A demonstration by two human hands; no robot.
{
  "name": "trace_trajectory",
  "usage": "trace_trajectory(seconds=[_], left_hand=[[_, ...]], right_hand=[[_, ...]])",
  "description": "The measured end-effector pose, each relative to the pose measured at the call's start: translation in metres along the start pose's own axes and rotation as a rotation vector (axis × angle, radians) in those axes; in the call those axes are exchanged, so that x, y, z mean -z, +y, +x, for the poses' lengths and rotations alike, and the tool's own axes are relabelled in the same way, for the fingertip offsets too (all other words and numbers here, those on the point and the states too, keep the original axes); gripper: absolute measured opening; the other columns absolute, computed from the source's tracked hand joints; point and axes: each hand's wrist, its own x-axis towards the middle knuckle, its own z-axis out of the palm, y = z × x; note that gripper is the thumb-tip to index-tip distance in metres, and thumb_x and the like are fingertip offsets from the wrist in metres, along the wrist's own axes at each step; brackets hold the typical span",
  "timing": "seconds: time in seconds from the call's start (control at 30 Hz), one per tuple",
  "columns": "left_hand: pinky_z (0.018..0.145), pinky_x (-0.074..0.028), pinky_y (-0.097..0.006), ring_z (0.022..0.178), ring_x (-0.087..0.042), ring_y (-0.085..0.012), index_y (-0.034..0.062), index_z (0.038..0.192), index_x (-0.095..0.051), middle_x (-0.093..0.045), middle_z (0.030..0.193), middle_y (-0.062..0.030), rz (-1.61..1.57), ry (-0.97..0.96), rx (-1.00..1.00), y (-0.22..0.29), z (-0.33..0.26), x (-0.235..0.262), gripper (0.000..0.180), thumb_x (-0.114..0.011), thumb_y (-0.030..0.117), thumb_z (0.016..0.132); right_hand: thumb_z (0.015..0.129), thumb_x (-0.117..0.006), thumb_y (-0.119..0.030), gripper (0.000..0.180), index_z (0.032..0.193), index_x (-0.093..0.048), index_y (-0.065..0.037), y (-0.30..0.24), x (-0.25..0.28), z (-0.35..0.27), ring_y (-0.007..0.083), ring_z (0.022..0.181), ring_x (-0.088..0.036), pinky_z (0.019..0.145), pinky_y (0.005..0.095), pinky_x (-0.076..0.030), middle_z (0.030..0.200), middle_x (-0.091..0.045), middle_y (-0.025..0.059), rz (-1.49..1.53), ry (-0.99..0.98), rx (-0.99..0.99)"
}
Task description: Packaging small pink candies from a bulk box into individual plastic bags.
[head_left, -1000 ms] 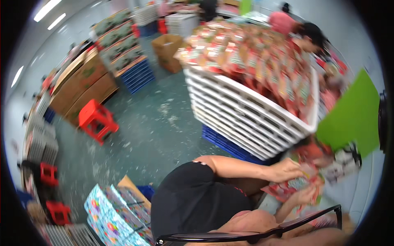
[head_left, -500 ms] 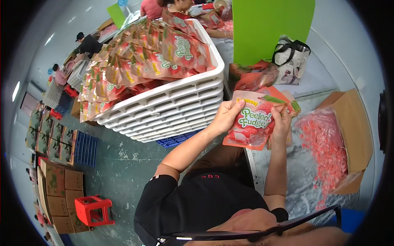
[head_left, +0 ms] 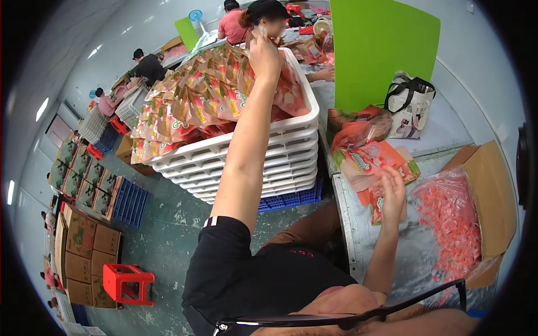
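My left arm stretches forward over the top white tray, filled with upright red and tan candy pouches. At the tray's far end my left hand has its fingers pinched at the top of a candy pouch, mostly hidden behind the hand. On the right, my right hand is raised with its fingers apart and nothing in them. It is just above the worktable, beside a loose pile of flat pouches.
An opened carton with a plastic bag of small red-wrapped pieces spilling out lies at right. A green panel and a white bag stand behind. A red stool is on the floor. A co-worker sits beyond the trays.
My left hand has left my right hand and reached forward to the tray, taking the pouch along. My right hand has let go of the pouch and its fingers have spread.
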Motion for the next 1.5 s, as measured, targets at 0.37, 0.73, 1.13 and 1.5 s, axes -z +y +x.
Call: trace_trajectory(seconds=[0.37, 0.73, 1.13, 1.5], left_hand=[[0.122, -0.014, -0.065, 0.153, -0.023, -0.0440, 0.0027, 0.151, -0.046, -0.032, 0.162, -0.0226, 0.722, -0.238, -0.609, 0.034, -0.003, -0.029, 0.061, -0.053, 0.023, 0.093], [0.112, -0.019, -0.077, 0.154, -0.022, -0.0427, 0.0154, 0.162, -0.034, -0.026, 0.169, -0.0080, 1.279, -0.893, -0.223, -0.031, -0.035, -0.133, 0.079, -0.056, 0.052, 0.095], [0.110, -0.009, -0.083, 0.153, -0.021, -0.0474, 0.0082, 0.161, -0.031, -0.021, 0.169, -0.0186, 1.034, -1.055, -0.331, -0.004, -0.016, -0.079, 0.105, -0.061, 0.071, 0.083], [0.107, -0.006, -0.086, 0.154, -0.015, -0.0490, 0.0129, 0.161, -0.035, -0.017, 0.170, -0.0212, 0.966, -1.111, -0.295, 0.001, -0.034, -0.063, 0.085, -0.059, 0.044, 0.086]], right_hand=[[0.102, -0.059, -0.013, 0.021, 0.117, -0.065, 0.000, 0.086, 0.055, -0.022, 0.0098, 0.077, -0.064, 0.068, 0.0220, -0.051, 0.098, -0.071, 0.0074, -0.441, -0.040, 0.206], [0.100, -0.059, -0.004, 0.021, 0.120, -0.063, 0.002, 0.084, -0.064, 0.035, 0.0255, 0.118, -0.061, 0.103, 0.0370, -0.049, 0.126, -0.064, 0.0132, -0.287, -0.337, 0.204], [0.095, -0.067, -0.025, 0.026, 0.111, -0.067, -0.005, 0.004, -0.208, 0.129, 0.0287, 0.104, -0.060, 0.111, 0.0519, -0.036, 0.103, -0.062, 0.0098, -0.861, -0.391, 0.956], [0.094, -0.068, -0.026, 0.022, 0.103, -0.065, -0.005, 0.001, -0.208, 0.132, 0.0284, 0.100, -0.060, 0.112, 0.0522, -0.035, 0.097, -0.062, 0.0089, -0.746, -0.450, 0.894]])
